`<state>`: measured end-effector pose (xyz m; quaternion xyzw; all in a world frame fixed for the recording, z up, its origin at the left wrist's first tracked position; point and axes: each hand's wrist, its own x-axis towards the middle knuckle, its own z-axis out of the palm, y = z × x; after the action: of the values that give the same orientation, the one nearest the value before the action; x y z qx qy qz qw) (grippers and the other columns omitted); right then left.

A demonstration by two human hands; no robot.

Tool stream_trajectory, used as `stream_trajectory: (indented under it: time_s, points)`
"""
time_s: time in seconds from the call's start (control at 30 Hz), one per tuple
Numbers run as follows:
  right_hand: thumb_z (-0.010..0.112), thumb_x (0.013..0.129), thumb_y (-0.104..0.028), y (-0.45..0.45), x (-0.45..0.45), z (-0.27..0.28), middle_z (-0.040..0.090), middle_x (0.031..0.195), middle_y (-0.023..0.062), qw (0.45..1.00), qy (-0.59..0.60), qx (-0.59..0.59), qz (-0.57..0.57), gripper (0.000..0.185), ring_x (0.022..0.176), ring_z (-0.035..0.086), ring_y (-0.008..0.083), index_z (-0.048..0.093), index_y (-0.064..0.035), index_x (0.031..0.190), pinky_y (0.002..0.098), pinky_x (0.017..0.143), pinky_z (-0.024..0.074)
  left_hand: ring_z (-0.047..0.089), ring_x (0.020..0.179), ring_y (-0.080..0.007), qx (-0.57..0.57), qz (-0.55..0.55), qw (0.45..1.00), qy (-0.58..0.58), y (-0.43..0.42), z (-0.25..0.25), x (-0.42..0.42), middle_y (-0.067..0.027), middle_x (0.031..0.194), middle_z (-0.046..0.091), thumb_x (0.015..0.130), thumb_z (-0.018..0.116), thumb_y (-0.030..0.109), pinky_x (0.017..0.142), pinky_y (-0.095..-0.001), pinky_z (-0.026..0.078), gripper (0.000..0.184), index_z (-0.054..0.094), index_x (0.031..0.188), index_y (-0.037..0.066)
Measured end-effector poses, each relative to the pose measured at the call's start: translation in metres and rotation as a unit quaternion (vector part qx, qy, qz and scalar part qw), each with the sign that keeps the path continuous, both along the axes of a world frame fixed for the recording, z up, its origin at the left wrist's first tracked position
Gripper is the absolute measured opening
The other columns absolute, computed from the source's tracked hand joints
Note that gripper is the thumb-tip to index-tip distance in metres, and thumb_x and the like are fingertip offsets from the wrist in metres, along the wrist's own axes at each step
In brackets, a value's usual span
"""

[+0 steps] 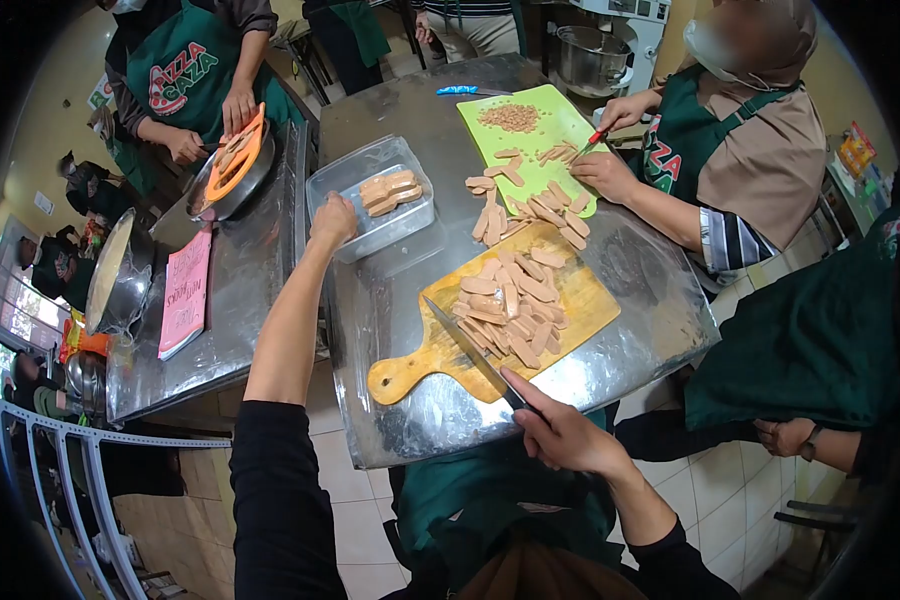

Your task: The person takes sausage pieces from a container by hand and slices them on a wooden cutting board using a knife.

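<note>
Right hand point(572, 437) is wrapped round the knife point(462, 340), which slants over the board point(430, 347) at 8 o'clock from the sausage slices point(515, 300); left hand point(335, 219) meets the tub point(390, 241) at 11 o'clock (gripping? I cannot tell). A careless knife sweep could scatter slices.

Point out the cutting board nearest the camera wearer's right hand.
The wooden board, partly under the wearer's knife; the green board lies farther off, the orange one over a metal bowl.
</note>
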<state>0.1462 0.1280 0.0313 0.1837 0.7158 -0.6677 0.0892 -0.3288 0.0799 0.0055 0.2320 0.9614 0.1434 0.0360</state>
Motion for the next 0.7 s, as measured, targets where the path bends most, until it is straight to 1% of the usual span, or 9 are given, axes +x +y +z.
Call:
stream_trajectory:
  time_s: [0.07, 0.13, 0.23, 0.27, 0.37, 0.47, 0.57, 0.6, 0.7]
  points:
    - [0.04, 0.105, -0.014, 0.003, 0.002, 0.001, 0.052, 0.065, 0.0006, 1.0, -0.005, -0.006, -0.003, 0.058, 0.049, 0.045, 0.0069, 0.018, -0.0232, 0.158, 0.023, 0.048, 0.0428, 0.061, 0.112, -0.0434, -0.009, 0.01, 1.0, 0.012, 0.0, 0.003, 0.004, -0.0281, 0.111, 0.066, 0.102, 0.038, 0.037, 0.096, -0.0487, 0.048, 0.048, 0.054, 0.121, -0.004]
    - [0.043, 0.105, -0.017, 0.005, 0.004, 0.001, 0.052, 0.063, 0.0001, 1.0, -0.01, -0.013, -0.018, 0.058, 0.05, 0.047, 0.0076, 0.02, -0.0258, 0.158, 0.0247, 0.049, 0.0448, 0.061, 0.112, -0.0435, -0.023, 0.011, 0.999, 0.031, -0.001, -0.002, 0.001, -0.028, 0.111, 0.066, 0.103, 0.036, 0.04, 0.098, -0.0493, 0.046, 0.052, 0.053, 0.121, -0.005]
    - [0.046, 0.105, -0.018, 0.008, 0.006, -0.001, 0.051, 0.062, -0.0006, 0.999, -0.014, -0.026, -0.025, 0.058, 0.051, 0.047, 0.0077, 0.022, -0.0276, 0.157, 0.0255, 0.05, 0.0453, 0.061, 0.112, -0.0429, -0.019, -0.023, 1.0, 0.005, 0.001, -0.012, -0.014, -0.0279, 0.11, 0.067, 0.103, 0.035, 0.043, 0.098, -0.0495, 0.046, 0.055, 0.053, 0.122, -0.005]
    - [0.046, 0.105, -0.018, 0.008, 0.006, 0.0, 0.051, 0.062, -0.0006, 0.999, -0.014, -0.026, -0.022, 0.058, 0.051, 0.047, 0.0077, 0.023, -0.0277, 0.157, 0.0256, 0.05, 0.0452, 0.061, 0.113, -0.0411, 0.004, -0.029, 1.0, -0.003, 0.001, -0.017, -0.019, -0.0271, 0.11, 0.067, 0.102, 0.036, 0.046, 0.098, -0.0492, 0.046, 0.057, 0.053, 0.123, -0.005]
    - [0.046, 0.104, -0.018, 0.008, 0.007, -0.003, 0.052, 0.063, -0.0003, 1.0, -0.009, -0.014, -0.016, 0.058, 0.052, 0.047, 0.008, 0.023, -0.0275, 0.157, 0.0263, 0.052, 0.0453, 0.063, 0.111, -0.0394, 0.072, -0.05, 0.994, -0.068, 0.004, -0.017, -0.019, -0.0237, 0.107, 0.069, 0.101, 0.042, 0.045, 0.096, -0.0475, 0.047, 0.055, 0.055, 0.122, -0.005]
    - [0.047, 0.104, -0.018, 0.008, 0.006, -0.005, 0.052, 0.062, 0.0003, 1.0, -0.012, -0.001, -0.015, 0.058, 0.053, 0.048, 0.0087, 0.025, -0.0268, 0.157, 0.0273, 0.054, 0.0458, 0.066, 0.106, -0.0378, -0.024, -0.043, 0.998, 0.039, 0.005, 0.004, 0.002, -0.0197, 0.101, 0.072, 0.098, 0.051, 0.043, 0.092, -0.0445, 0.049, 0.05, 0.06, 0.118, -0.002]
    - [0.047, 0.104, -0.018, 0.007, 0.007, -0.006, 0.052, 0.062, 0.0006, 1.0, -0.019, -0.001, -0.017, 0.057, 0.052, 0.048, 0.0093, 0.026, -0.0257, 0.156, 0.0279, 0.055, 0.0461, 0.068, 0.1, -0.0358, 0.084, -0.068, 0.994, -0.003, 0.001, -0.013, -0.025, -0.0168, 0.095, 0.073, 0.094, 0.059, 0.043, 0.088, -0.0426, 0.051, 0.045, 0.068, 0.108, 0.0]
    - [0.047, 0.104, -0.018, 0.007, 0.007, -0.007, 0.052, 0.062, 0.0006, 1.0, -0.02, -0.003, -0.017, 0.057, 0.052, 0.048, 0.0095, 0.026, -0.0253, 0.156, 0.028, 0.055, 0.0462, 0.069, 0.096, -0.0347, 0.111, -0.046, 0.992, -0.028, 0.001, -0.012, -0.027, -0.0166, 0.092, 0.073, 0.092, 0.063, 0.045, 0.085, -0.0421, 0.052, 0.046, 0.071, 0.1, 0.001]
    - [0.047, 0.104, -0.018, 0.008, 0.007, -0.006, 0.052, 0.062, 0.0004, 1.0, -0.016, 0.009, -0.015, 0.057, 0.053, 0.048, 0.0098, 0.026, -0.0246, 0.156, 0.0281, 0.056, 0.0463, 0.071, 0.091, -0.0324, 0.074, -0.043, 0.996, 0.015, -0.006, -0.012, -0.028, -0.0161, 0.088, 0.073, 0.091, 0.065, 0.043, 0.083, -0.0405, 0.052, 0.044, 0.072, 0.094, 0.0]
